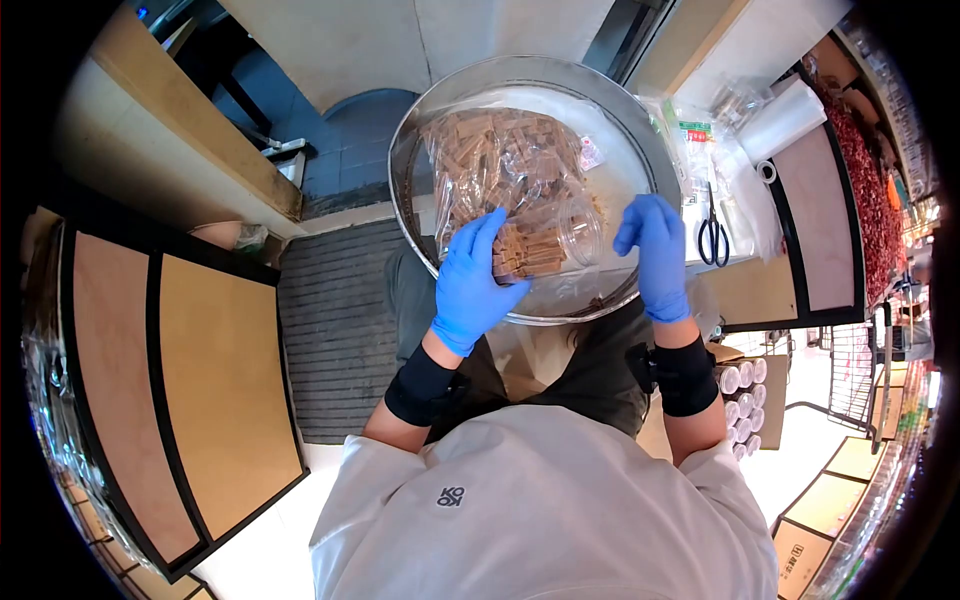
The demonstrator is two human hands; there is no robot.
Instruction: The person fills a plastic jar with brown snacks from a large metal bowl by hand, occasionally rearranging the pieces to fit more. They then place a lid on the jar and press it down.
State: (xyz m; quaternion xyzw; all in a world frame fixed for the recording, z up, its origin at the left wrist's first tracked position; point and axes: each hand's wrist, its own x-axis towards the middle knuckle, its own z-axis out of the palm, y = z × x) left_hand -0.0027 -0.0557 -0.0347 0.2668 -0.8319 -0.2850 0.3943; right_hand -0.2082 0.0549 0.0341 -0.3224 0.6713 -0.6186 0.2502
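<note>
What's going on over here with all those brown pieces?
A person in blue gloves is handling brown pieces over a big round metal tray. The left hand holds a clear container partly filled with them. The right hand is just beyond the container, fingers curled; I can't tell whether it holds anything. Many more pieces lie in a clear plastic bag in the tray, and black-handled scissors lie off to the right.

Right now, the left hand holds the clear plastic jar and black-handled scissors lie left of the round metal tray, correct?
Not quite: the head view shows the black-handled scissors right of the round metal tray. The left hand holds the clear plastic jar.
</note>
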